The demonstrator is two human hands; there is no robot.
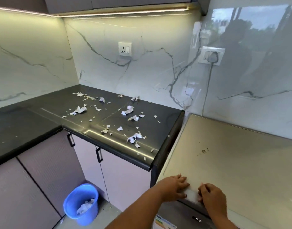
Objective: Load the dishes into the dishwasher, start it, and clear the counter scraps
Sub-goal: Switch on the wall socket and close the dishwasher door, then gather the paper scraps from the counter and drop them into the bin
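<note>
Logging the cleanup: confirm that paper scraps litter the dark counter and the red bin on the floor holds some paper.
Not quite: the head view shows the bin is blue, not red. Otherwise right: paper scraps litter the dark counter and the bin on the floor holds some paper.

Two hands are in view, the left hand (173,187) and the right hand (211,195), at the front edge of the one dishwasher (224,162). Torn paper scraps (130,111) lie on the one dark counter (26,129) from back corner to front edge, perhaps several dozen, the smallest too fine to count. There are two wall sockets (125,49) (211,55), two cabinet handles (71,139) (99,154) and one blue bin (81,202).
</note>
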